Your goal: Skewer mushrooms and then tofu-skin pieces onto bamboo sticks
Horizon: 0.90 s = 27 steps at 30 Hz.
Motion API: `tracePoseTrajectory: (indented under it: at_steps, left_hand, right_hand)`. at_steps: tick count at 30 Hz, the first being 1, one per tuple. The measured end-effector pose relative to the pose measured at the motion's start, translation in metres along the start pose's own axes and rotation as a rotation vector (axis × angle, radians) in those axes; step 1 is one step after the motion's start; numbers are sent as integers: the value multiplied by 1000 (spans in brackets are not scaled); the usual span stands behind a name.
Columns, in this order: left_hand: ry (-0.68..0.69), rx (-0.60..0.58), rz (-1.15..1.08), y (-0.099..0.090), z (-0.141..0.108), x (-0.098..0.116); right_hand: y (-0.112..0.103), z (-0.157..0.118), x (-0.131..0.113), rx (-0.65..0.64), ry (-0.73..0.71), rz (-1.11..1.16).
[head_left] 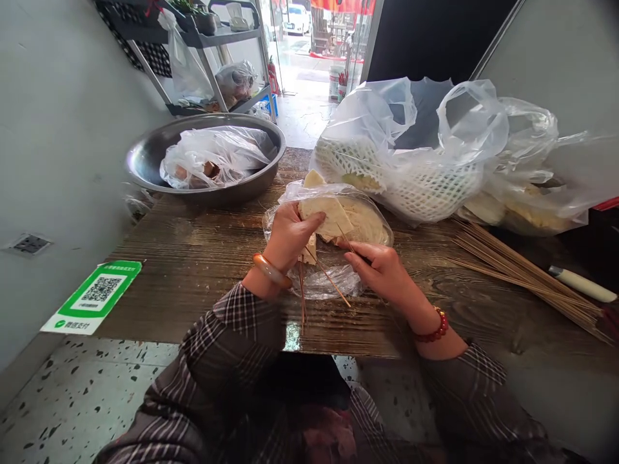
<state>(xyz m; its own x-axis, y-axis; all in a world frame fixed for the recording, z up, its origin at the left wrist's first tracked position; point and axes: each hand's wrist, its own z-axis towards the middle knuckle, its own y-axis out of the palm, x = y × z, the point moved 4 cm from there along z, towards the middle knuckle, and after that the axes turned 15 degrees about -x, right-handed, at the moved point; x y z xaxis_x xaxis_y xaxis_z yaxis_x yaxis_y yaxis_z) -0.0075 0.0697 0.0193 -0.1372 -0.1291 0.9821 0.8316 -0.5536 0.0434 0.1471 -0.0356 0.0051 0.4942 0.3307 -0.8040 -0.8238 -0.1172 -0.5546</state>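
Observation:
My left hand is closed on a flat, pale yellow sheet of food, its thumb lying on top. At the sheet's right edge my right hand pinches a thin wooden skewer, whose tip meets the sheet. Beneath both hands is a clear plastic bag with a stack of similar pale sheets inside. Several more skewers stick out below my left hand toward the table's front edge, with a pale piece of food at their upper ends.
On the dark wooden table are a steel basin holding a bag, a green QR-code card, bagged produce in foam nets, a bundle of skewers and a white-handled knife. A shelf rack stands behind.

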Motion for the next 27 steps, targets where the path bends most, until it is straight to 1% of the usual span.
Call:
tracePoseTrajectory:
  at_steps: [3, 9, 22, 27]
  left_hand:
    - [-3, 5, 32, -2, 0, -1]
    - [15, -13, 34, -1, 0, -1]
    - [41, 64, 118, -9, 1, -3]
    - [40, 65, 171, -8, 0, -1]
  right_hand:
    - [1, 0, 0, -13, 9, -52]
    - [3, 1, 5, -78, 88, -206]
    - [3, -1, 9, -81, 115, -219]
    - [3, -1, 9, -83, 122, -250]
